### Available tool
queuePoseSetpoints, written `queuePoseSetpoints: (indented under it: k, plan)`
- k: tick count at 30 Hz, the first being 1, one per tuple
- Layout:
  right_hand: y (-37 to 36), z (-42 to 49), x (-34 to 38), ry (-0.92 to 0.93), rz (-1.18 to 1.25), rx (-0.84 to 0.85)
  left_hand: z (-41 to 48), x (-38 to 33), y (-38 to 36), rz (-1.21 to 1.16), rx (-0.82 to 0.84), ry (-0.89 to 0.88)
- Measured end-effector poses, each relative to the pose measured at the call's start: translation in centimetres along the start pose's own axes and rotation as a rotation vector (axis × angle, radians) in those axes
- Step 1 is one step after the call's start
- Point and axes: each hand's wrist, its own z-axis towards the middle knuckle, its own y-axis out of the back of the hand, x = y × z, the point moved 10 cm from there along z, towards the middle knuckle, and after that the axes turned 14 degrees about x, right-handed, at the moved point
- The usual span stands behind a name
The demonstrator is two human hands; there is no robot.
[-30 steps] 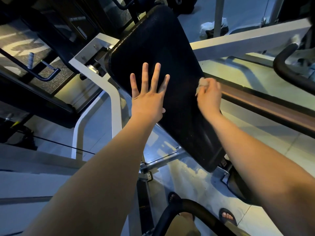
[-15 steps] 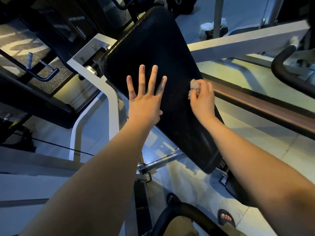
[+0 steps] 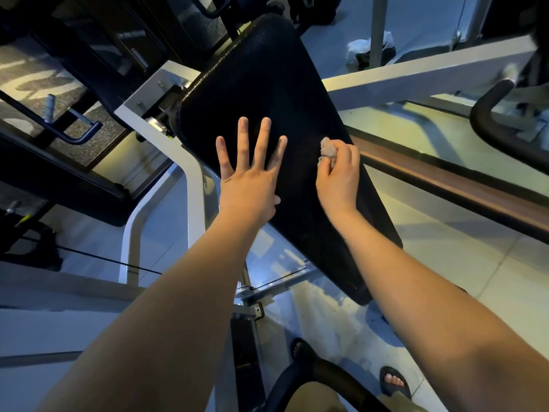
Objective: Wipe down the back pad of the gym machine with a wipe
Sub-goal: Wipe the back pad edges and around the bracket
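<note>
The black back pad (image 3: pixel 261 93) runs diagonally from the top centre down to the lower right, bolted to a white frame. My left hand (image 3: pixel 249 179) lies flat on the pad's left half, fingers spread. My right hand (image 3: pixel 338 173) is closed on a crumpled pale wipe (image 3: pixel 326 150) and presses it against the pad near its right edge, just right of my left hand.
The white machine frame (image 3: pixel 190 179) curves down at the left of the pad, and a white beam (image 3: pixel 416 75) crosses at the upper right. A black curved handle (image 3: pixel 499 129) sits at the far right. My sandalled feet (image 3: pixel 392 382) stand on the tiled floor below.
My right hand has slid the wipe leftwards and slightly down across the pad, closer to my left hand. My left hand stays flat on the pad.
</note>
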Motion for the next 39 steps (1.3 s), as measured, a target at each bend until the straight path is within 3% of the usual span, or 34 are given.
queuePoseSetpoints:
  k: [4, 6, 10, 11, 13, 17, 19, 21, 25, 27, 30, 34, 39]
  plan:
    - [-2.4, -3.2, 2.6, 0.253, -0.054, 0.187, -0.1, -0.1, 0.0, 0.006, -0.004, -0.004]
    - [-1.2, -0.9, 2.8, 0.319, -0.129, 0.197, -0.1, 0.0, 0.0, 0.009, -0.012, -0.001]
    - [1.8, 5.1, 0.4, -0.068, -0.011, -0.013, -0.1, 0.0, 0.1, -0.006, -0.005, -0.003]
    - [1.7, 4.9, 0.8, -0.087, 0.005, -0.053, -0.1, 0.0, 0.1, -0.006, -0.005, -0.001]
    - [0.2, 2.6, 2.2, 0.053, -0.004, 0.015, -0.1, 0.0, 0.1, -0.005, -0.016, -0.003]
    - [-3.8, -5.2, 3.8, 0.484, -0.166, 0.419, -0.2, 0.0, 0.2, 0.005, -0.027, -0.003]
    - [-3.2, -3.3, 3.6, 0.529, -0.230, 0.431, -0.1, 0.0, 0.3, 0.004, -0.017, -0.001]
    - [-1.4, 0.1, 2.3, 0.416, -0.228, 0.307, -0.1, -0.1, 0.2, 0.001, 0.004, -0.003]
    - [1.4, 1.5, -1.6, -0.007, -0.029, 0.040, 0.0, -0.1, 0.1, -0.009, 0.024, 0.004]
    - [-0.3, -1.6, -1.5, 0.012, -0.013, 0.061, 0.0, -0.1, 0.1, -0.008, 0.024, 0.005]
    - [-2.2, -5.7, -2.1, 0.163, -0.081, 0.275, -0.1, -0.2, 0.1, -0.005, 0.018, 0.013]
    - [-1.2, -2.7, -3.9, 0.209, -0.192, 0.362, -0.2, -0.2, 0.2, 0.001, 0.021, 0.013]
    - [4.5, 2.0, -6.8, -0.146, -0.045, 0.007, -0.2, -0.2, 0.2, 0.001, 0.019, 0.008]
